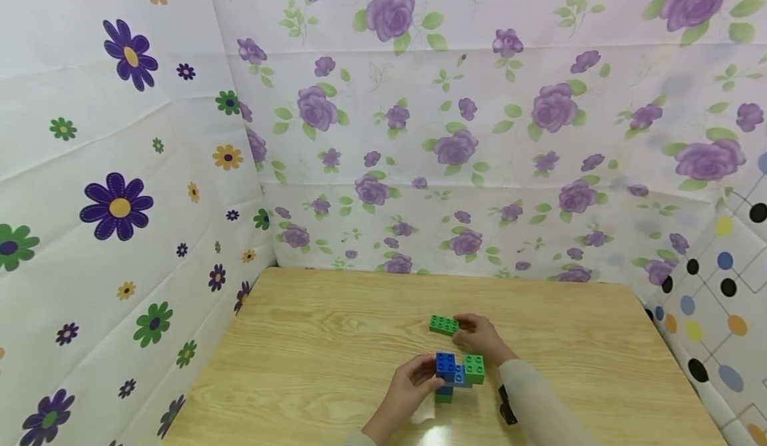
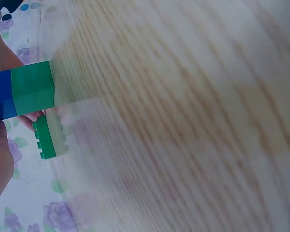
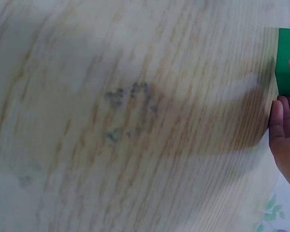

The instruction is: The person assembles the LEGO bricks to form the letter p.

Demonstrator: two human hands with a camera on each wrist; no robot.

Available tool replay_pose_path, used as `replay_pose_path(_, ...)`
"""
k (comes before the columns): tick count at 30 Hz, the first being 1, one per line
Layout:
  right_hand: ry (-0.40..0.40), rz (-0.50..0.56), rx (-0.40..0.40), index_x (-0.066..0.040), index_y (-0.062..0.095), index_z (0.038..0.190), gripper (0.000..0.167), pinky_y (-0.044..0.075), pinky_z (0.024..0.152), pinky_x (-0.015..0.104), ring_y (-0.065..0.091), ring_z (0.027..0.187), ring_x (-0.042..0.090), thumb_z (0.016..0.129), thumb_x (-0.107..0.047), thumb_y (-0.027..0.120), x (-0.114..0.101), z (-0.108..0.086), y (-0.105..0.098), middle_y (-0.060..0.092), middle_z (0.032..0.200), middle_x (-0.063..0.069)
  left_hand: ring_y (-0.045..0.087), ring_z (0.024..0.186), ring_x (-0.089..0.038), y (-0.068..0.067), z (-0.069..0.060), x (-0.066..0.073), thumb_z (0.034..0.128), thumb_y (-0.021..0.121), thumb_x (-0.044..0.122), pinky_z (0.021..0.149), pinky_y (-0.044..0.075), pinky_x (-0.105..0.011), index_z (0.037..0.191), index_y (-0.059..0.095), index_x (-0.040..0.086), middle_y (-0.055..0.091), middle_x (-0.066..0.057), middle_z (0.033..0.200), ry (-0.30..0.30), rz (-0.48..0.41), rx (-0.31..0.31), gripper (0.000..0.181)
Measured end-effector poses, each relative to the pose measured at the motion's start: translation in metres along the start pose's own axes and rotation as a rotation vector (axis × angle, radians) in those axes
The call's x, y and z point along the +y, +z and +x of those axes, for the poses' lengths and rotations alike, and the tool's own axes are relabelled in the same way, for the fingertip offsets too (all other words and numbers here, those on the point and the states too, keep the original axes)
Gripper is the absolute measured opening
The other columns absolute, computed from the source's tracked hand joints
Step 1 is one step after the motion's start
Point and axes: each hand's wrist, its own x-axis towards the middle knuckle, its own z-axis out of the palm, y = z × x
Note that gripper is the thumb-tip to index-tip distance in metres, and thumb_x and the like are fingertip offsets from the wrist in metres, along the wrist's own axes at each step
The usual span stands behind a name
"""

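A small stack of toy building bricks has dark blue and bright green bricks on top, a lighter blue piece between them, and blue and green bricks beneath. My left hand holds it from the left, thumb at the front and fingers behind. Behind the stack, a green studded brick lies on the table. My right hand pinches its right end; in the right wrist view the thumb overlaps the green brick. The left wrist view shows the stack's green bottom from low down.
The wood-grain table runs back to a wall covering with purple flowers. Another flowered sheet hangs on the left, and a dotted one on the right. A black object shows beside the right sleeve, partly hidden.
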Motion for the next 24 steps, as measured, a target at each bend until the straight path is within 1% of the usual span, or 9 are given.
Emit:
replay_pose_path(6, 0.015, -0.033, 0.038, -0.002, 0.063, 0.12, 0.038, 0.054, 0.086, 0.045, 0.059, 0.1, 0.027, 0.084, -0.005, 0.074, -0.001, -0.001, 0.003, 0.062, 0.11, 0.012, 0.055, 0.12, -0.031, 0.001, 0.0, 0.0, 0.0881, 0.069, 0.011, 0.096, 0.05, -0.024, 0.126, 0.058, 0.0, 0.059, -0.017, 0.126, 0.018, -0.011, -0.006, 0.04)
replay_pose_path(11, -0.015, -0.074, 0.042, -0.002, 0.063, 0.119, 0.036, 0.053, 0.088, 0.047, 0.059, 0.1, 0.027, 0.084, -0.002, 0.072, -0.003, -0.003, 0.001, 0.062, 0.108, 0.01, 0.055, 0.119, -0.032, 0.001, -0.001, 0.0, 0.0881, 0.069, 0.011, 0.095, 0.051, -0.024, 0.126, 0.058, 0.0, 0.059, -0.017, 0.126, 0.016, -0.011, -0.004, 0.041)
replay_pose_path(13, -0.031, -0.083, 0.038, -0.001, 0.063, 0.119, 0.035, 0.053, 0.089, 0.048, 0.059, 0.101, 0.028, 0.085, -0.001, 0.071, -0.005, -0.005, 0.0, 0.062, 0.109, 0.011, 0.055, 0.119, -0.032, 0.001, -0.001, 0.002, 0.0881, 0.069, 0.01, 0.095, 0.051, -0.024, 0.126, 0.058, 0.0, 0.059, -0.017, 0.126, 0.012, -0.009, -0.003, 0.041)
replay_pose_path(17, -0.03, -0.085, 0.026, 0.0, 0.062, 0.12, 0.034, 0.051, 0.092, 0.05, 0.059, 0.105, 0.032, 0.087, -0.001, 0.069, -0.009, -0.008, -0.002, 0.062, 0.113, 0.014, 0.055, 0.119, -0.032, 0.001, -0.001, 0.004, 0.0878, 0.069, 0.009, 0.095, 0.051, -0.024, 0.125, 0.058, 0.0, 0.059, -0.017, 0.126, -0.006, -0.005, 0.009, 0.04)
replay_pose_path(20, -0.013, -0.089, 0.01, -0.003, 0.062, 0.122, 0.034, 0.051, 0.094, 0.049, 0.058, 0.108, 0.031, 0.088, -0.004, 0.069, -0.01, -0.007, -0.005, 0.062, 0.116, 0.012, 0.055, 0.119, -0.032, 0.001, 0.0, 0.004, 0.0874, 0.07, 0.009, 0.096, 0.051, -0.024, 0.124, 0.059, 0.001, 0.059, -0.016, 0.126, -0.013, -0.004, 0.014, 0.039)
replay_pose_path(24, -0.044, -0.095, -0.017, -0.003, 0.062, 0.121, 0.034, 0.052, 0.094, 0.046, 0.059, 0.106, 0.027, 0.088, -0.005, 0.07, -0.011, -0.006, -0.012, 0.063, 0.116, 0.009, 0.056, 0.119, -0.031, 0.001, 0.0, 0.004, 0.0871, 0.07, 0.009, 0.096, 0.051, -0.025, 0.124, 0.059, 0.001, 0.06, -0.015, 0.125, -0.017, 0.006, 0.013, 0.039)
